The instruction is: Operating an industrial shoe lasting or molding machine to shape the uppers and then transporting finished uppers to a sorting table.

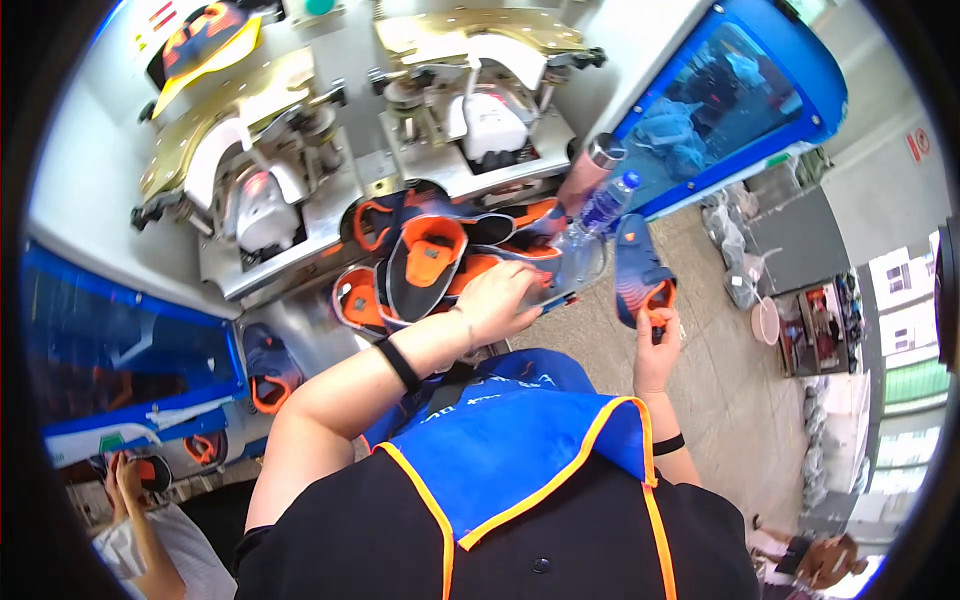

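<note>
A navy shoe upper (632,262) with an orange lining hangs upright at the right, its orange collar pinched in the fingers of my right hand (656,345). My left hand (497,302) reaches across to a heap of similar uppers in front of me, its fingers curled at the edge of one with orange lining. That grip is partly hidden by the hand itself. Closest to it, an upper (430,262) with a bright orange inside lies on top of the heap. Another upper (358,298) sits at the heap's left side.
Two shoe-shaping machine stations (268,205) (490,122) stand behind the heap. A pink tumbler (588,178) and a clear water bottle (606,208) stand to its right. Blue-framed windows (725,95) flank the machine. One more upper (268,365) lies left; another person's hands (122,480) work lower left.
</note>
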`<state>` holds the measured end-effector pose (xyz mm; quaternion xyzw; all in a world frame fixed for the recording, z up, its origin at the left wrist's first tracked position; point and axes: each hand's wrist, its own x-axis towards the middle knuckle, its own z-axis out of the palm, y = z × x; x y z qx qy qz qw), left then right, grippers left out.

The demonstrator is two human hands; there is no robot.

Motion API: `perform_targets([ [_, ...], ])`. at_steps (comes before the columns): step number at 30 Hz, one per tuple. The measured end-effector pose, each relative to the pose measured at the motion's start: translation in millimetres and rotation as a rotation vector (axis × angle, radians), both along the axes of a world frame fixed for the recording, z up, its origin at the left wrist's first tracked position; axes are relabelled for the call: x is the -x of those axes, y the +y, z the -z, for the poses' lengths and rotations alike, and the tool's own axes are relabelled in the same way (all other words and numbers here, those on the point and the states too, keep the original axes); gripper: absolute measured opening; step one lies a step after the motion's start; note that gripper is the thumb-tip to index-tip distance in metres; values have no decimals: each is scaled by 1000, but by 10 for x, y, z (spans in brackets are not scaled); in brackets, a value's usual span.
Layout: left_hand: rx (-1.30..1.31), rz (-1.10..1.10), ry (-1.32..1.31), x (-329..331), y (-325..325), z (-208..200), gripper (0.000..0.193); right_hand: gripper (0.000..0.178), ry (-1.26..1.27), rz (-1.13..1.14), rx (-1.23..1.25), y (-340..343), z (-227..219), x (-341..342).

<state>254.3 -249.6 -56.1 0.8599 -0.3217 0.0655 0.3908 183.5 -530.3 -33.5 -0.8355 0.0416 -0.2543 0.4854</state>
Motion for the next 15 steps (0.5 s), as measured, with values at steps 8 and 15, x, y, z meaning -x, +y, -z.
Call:
perform_targets([
  [8,-503,-184,179,-922,-854,145,79,22,147,-166,36,-250,165,-37],
  [15,-614,-161,140,-489,-557,155,47,26,170,-395,265,-368,257,-441],
])
